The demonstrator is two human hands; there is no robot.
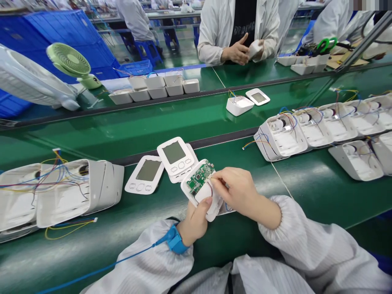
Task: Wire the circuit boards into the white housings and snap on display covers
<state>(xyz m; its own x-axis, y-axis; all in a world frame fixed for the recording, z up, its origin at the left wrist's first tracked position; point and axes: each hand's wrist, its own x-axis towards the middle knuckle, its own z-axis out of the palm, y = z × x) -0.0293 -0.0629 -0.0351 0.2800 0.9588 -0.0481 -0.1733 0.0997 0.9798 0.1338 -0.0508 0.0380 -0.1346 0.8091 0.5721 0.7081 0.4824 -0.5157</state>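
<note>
Between the two hands, just above the green desk (306,192), sits a white case (211,204) with a green board (199,179) showing in its open top. Left hand (196,220) grips the case from below, thumb pressed on its white lower face, a blue wrist strap (175,241) on that wrist with a blue cord trailing off to the left. Right hand (237,192) comes in from the right, fingertips pinched narrowly at the edge of the board; what they pinch is too small to tell. Touching the case on the far side of the left hand lies a front panel (177,157) with a grey screen and three buttons, and a second panel (145,174) lies just left of that one. Farther left of the left hand stand open housings (76,192) with coloured wires. Right of the right hand, well apart, a row of open shells (283,136) with wires runs along the desk. Across the desk another person's hands (241,51) hold a white part, and a green fan (72,61) stands far left.
</note>
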